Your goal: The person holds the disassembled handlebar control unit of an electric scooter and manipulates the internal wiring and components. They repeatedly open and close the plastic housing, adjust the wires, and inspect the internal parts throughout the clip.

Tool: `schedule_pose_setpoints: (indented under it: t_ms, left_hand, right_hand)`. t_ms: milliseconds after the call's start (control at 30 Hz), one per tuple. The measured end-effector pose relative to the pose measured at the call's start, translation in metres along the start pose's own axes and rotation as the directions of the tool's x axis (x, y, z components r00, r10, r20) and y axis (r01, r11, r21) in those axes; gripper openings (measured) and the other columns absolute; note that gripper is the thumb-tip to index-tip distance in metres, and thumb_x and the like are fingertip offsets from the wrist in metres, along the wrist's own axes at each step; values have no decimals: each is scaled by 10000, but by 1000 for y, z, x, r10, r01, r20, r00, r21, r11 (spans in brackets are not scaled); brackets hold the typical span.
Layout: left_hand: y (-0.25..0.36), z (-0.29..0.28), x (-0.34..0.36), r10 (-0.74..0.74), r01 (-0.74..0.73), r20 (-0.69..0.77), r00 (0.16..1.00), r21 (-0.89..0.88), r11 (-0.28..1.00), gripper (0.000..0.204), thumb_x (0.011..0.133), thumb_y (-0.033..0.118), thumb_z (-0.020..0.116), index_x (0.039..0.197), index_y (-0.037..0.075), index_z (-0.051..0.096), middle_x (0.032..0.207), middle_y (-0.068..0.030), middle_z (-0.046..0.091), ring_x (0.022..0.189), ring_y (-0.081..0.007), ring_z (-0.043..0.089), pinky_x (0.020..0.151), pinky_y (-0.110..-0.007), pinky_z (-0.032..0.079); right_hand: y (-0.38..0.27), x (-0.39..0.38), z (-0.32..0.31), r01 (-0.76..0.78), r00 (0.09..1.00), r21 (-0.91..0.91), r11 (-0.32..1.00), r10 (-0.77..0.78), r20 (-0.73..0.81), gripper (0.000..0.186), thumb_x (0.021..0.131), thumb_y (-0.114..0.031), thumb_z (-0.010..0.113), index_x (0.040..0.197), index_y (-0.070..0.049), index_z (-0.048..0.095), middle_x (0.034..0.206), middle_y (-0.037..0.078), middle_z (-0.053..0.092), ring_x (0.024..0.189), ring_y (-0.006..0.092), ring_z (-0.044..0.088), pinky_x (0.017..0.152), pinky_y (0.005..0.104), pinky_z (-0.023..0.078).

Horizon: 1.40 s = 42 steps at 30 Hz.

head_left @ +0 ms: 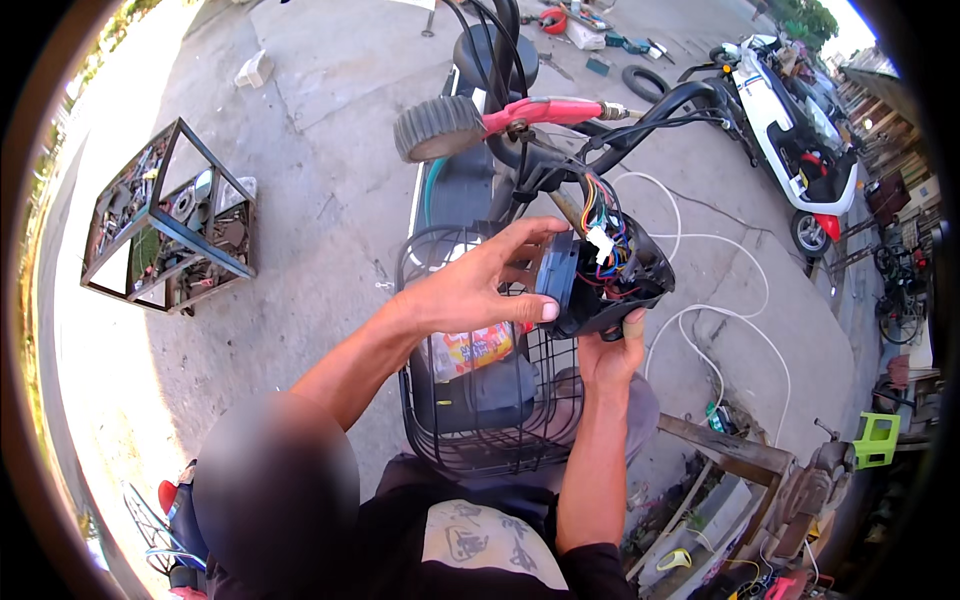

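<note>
My left hand (505,285) grips a dark blue-grey rectangular plastic part (555,272) at the left side of an open black housing (620,295), its thumb and fingers on the part's edges. My right hand (615,350) holds the housing from below, thumb at its lower right. Coloured wires (610,215) and a white connector (600,243) show inside the housing. Beneath my hands is a black wire basket (420,425) with a printed packet (465,355) inside. Above them are the handlebars (660,120), with a pink-red part and a grey ribbed wheel-like piece (440,130) on them.
A metal-framed trolley (215,250) full of tools stands at left. A white scooter (780,140) is at upper right, a loose tyre (645,85) near it. A pale hose (750,310) loops over the ground. Scrap, a wooden frame (700,440) and a green plastic piece (875,435) are at lower right.
</note>
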<state>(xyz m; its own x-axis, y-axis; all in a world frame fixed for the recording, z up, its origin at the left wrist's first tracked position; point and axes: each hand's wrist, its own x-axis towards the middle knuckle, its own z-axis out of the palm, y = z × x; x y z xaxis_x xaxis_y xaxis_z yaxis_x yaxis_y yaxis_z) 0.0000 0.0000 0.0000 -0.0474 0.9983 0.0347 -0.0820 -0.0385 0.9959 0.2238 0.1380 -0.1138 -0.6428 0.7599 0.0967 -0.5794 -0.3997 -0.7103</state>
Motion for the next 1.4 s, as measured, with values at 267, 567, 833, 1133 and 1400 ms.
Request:
schedule_pose_setpoints:
  t_ms: [267, 567, 833, 1133, 1400]
  left_hand:
    - [2, 5, -6, 103, -100, -51, 993, 58, 993, 961, 878, 199, 920, 1644, 69, 355, 1567, -179, 530, 1498, -311, 516, 1266, -499, 411]
    - [6, 11, -7, 132, -131, -93, 987, 24, 991, 1049, 845, 108, 942, 1693, 74, 324, 1610, -156, 488, 1415, -266, 587, 1182, -470, 519]
    - [9, 7, -8, -74, 42, -128, 989, -231, 972, 1094, 832, -8, 904, 1718, 97, 271, 1612, -177, 451, 1394, -271, 589, 1104, -437, 578]
    - [4, 6, -4, 72, -94, -155, 985, -140, 986, 1061, 781, -75, 896, 1657, 95, 322, 1621, -175, 440, 1476, -276, 514, 1194, -471, 496]
    - [3, 9, -5, 113, -110, -168, 979, 24, 994, 1090, 752, -74, 928, 1642, 134, 336, 1567, -154, 492, 1492, -285, 503, 1228, -476, 461]
  right_hand:
    - [3, -1, 1, 55, 998, 16, 998, -56, 7, 745, 1031, -522, 733, 1569, -43, 545, 1552, 101, 619, 1475, 321, 553, 1268, 555, 406]
    - [-4, -3, 10, 61, 998, 29, 998, -61, -34, 770, 993, -512, 781, 1556, -38, 554, 1527, 112, 631, 1451, 325, 569, 1262, 564, 415]
    - [-3, 1, 17, 97, 995, 32, 995, -97, -15, 719, 951, -370, 842, 1511, -27, 551, 1415, 132, 675, 1303, 312, 665, 1132, 520, 525]
    - [0, -2, 7, 107, 994, 10, 994, -107, -8, 745, 957, -459, 842, 1511, -35, 582, 1468, 130, 666, 1371, 334, 639, 1187, 554, 500]
    - [-3, 0, 18, 94, 995, 86, 992, -95, 7, 720, 948, -346, 856, 1540, -74, 549, 1450, 114, 663, 1340, 323, 645, 1149, 547, 507]
